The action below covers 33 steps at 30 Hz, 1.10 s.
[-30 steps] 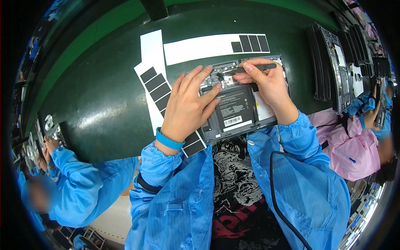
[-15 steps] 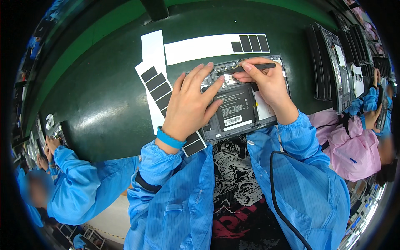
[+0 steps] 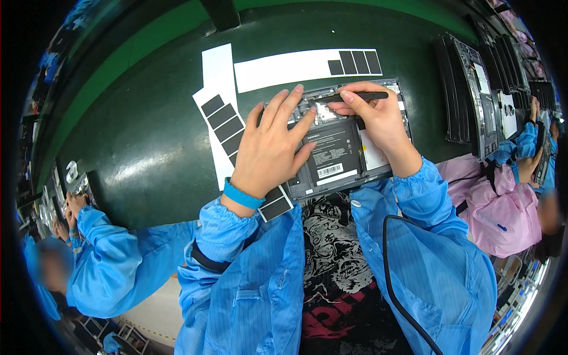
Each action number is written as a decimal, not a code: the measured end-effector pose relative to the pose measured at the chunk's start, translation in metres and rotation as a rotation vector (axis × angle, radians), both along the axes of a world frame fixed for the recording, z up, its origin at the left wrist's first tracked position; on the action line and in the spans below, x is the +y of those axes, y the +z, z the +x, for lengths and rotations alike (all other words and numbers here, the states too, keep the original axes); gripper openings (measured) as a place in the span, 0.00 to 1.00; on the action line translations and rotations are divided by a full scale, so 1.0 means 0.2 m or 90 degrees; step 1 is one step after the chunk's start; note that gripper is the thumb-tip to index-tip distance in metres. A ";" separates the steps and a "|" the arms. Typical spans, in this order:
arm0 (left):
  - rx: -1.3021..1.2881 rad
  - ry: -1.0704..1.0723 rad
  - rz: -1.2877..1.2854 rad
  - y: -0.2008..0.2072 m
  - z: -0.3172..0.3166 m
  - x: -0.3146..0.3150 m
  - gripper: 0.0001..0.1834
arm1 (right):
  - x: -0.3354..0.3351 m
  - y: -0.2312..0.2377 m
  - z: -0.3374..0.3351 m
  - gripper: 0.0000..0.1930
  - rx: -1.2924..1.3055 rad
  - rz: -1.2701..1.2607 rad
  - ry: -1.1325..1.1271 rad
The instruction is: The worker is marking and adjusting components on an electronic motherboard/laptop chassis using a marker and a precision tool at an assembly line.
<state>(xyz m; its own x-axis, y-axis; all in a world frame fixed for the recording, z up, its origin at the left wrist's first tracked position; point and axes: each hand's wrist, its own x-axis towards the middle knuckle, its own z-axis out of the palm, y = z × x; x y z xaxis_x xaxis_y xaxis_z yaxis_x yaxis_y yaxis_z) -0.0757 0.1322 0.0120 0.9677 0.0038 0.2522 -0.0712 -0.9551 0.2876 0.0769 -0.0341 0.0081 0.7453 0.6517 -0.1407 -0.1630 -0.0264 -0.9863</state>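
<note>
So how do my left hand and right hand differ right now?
Your left hand is spread palm down over the left part of the opened laptop; your right hand pinches a slim dark tool. The left has a blue band at the wrist; the right shows none. Both hands are bare, over the laptop, below blue sleeves.

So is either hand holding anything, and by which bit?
The right hand pinches a slim black tool around its middle. The left hand is spread over the opened device, with no tool in it.
</note>
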 end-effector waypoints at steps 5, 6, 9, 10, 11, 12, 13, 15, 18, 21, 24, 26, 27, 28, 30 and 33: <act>0.008 0.009 0.004 0.01 0.00 0.00 0.32 | 0.01 0.00 0.00 0.09 -0.002 0.008 -0.003; 0.011 0.012 0.007 0.00 0.00 0.00 0.32 | 0.01 0.00 0.00 0.09 -0.003 0.007 -0.004; 0.017 0.020 0.020 0.00 0.00 0.00 0.33 | 0.02 -0.01 -0.01 0.10 -0.015 0.025 -0.009; 0.021 0.025 0.029 0.00 0.00 0.00 0.33 | 0.02 -0.01 -0.01 0.10 -0.015 0.026 -0.008; 0.020 0.024 0.030 0.00 0.00 0.00 0.33 | 0.01 0.00 -0.01 0.10 -0.004 0.036 -0.031; 0.019 0.022 0.047 0.01 0.00 0.00 0.32 | 0.01 0.01 -0.01 0.10 0.006 0.046 -0.055; 0.018 0.020 0.064 0.01 0.01 0.00 0.32 | 0.00 0.01 -0.01 0.10 0.005 0.047 -0.056; 0.012 0.028 0.066 0.02 0.01 0.00 0.31 | -0.01 -0.01 0.01 0.11 0.038 0.093 -0.086; 0.011 0.025 0.075 0.01 0.01 0.00 0.31 | -0.02 -0.03 0.03 0.12 0.070 0.124 -0.076; 0.004 0.013 0.085 0.05 -0.01 0.01 0.29 | 0.01 0.00 0.01 0.15 0.088 0.149 -0.093; -0.074 0.068 -0.055 0.10 -0.05 0.07 0.26 | -0.04 -0.04 0.07 0.18 0.092 0.165 -0.044; -0.173 0.176 -0.288 0.09 -0.13 0.15 0.24 | -0.06 -0.04 0.11 0.20 0.088 0.171 -0.048; -0.132 0.197 -0.258 0.07 -0.18 0.20 0.24 | -0.07 -0.01 0.13 0.20 0.108 0.208 -0.038; -0.091 0.217 -0.228 0.05 -0.21 0.23 0.25 | -0.08 0.04 0.15 0.20 0.128 0.246 -0.027; -0.072 0.231 -0.170 0.00 -0.25 0.23 0.26 | 0.00 0.17 0.14 0.19 0.034 0.208 -0.007; -0.017 0.243 -0.050 -0.09 -0.29 0.21 0.30 | 0.21 0.27 0.11 0.17 -0.059 0.111 0.040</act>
<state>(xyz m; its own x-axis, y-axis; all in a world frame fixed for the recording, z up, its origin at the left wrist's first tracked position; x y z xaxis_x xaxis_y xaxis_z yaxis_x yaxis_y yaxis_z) -0.1346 0.1750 -0.0066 0.8860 0.3825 0.2619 0.2768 -0.8897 0.3631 0.0980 0.0077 0.0627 0.7073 0.7054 0.0461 -0.0742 0.1390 -0.9875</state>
